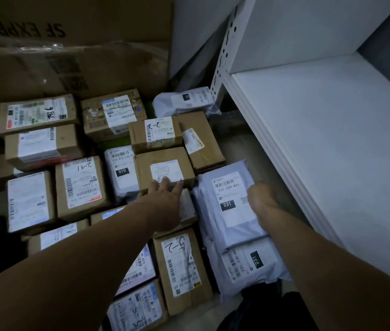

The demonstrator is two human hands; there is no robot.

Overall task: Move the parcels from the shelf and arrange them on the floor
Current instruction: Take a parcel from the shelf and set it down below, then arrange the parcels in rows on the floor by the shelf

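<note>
Left hand [165, 199]: fingers straight and apart, pressing small box [146, 168], likely squaring its row;
Right hand [260, 199]: resting on grey mailer [232, 218]; grip unclear;
Parcels: floor, centre to nine o'clock;
Shelf [332, 139]: three o'clock

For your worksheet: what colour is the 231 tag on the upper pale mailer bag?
The tag is black with white digits; head view.

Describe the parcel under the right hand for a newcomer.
Find the white metal shelf on the right. Beside it on the floor, under the right hand, lies a pale grey plastic mailer bag. Unlike the brown cardboard boxes, it tops a second bag.
</note>
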